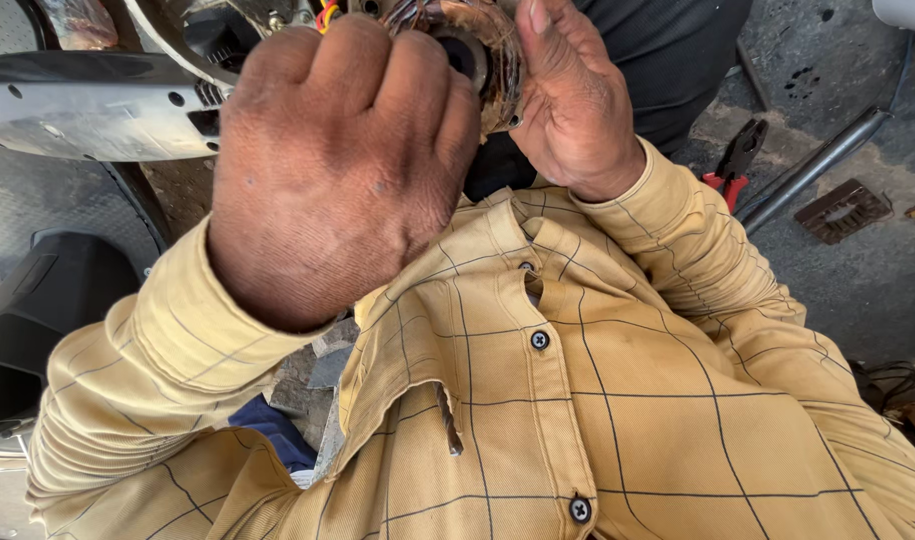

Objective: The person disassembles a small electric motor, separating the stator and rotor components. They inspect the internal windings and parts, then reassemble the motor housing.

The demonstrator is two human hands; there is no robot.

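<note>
A single head-worn view looks steeply down the wearer's own chest, so the yellow checked shirt (577, 400) fills the lower frame from 4 to 8 o'clock. It sits very near: the left hand (342, 165) and right hand (577, 100) loom large at 11 to 1 o'clock, closed about a copper-wound motor part (477, 50) cut by the top edge. Farther off at 2 o'clock, the grey floor (857, 290) bears red-handled pliers (732, 165).

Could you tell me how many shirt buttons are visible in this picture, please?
3. One small button sits near the collar, one button at mid-chest, and one button near the bottom edge. Others may be hidden below the frame or under the left hand.
</note>
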